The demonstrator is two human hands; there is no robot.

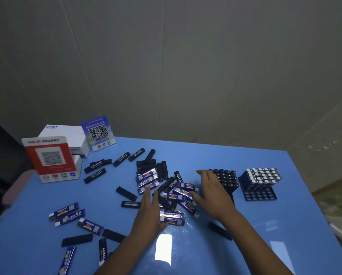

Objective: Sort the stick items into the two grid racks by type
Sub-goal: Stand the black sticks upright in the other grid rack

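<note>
Several black sticks and blue-labelled sticks lie scattered over the blue table. Two black grid racks stand at the right: one filled with black sticks, the other partly filled with blue sticks with silver tops. My left hand lies with straight fingers on the central pile, beside a blue stick. My right hand is spread over the pile in front of the black-stick rack, fingers straight, thumb by a blue stick.
At the back left stand a white box, a red QR-code stand and a blue QR-code sign. More blue sticks lie at the near left. The table's right edge runs close to the racks.
</note>
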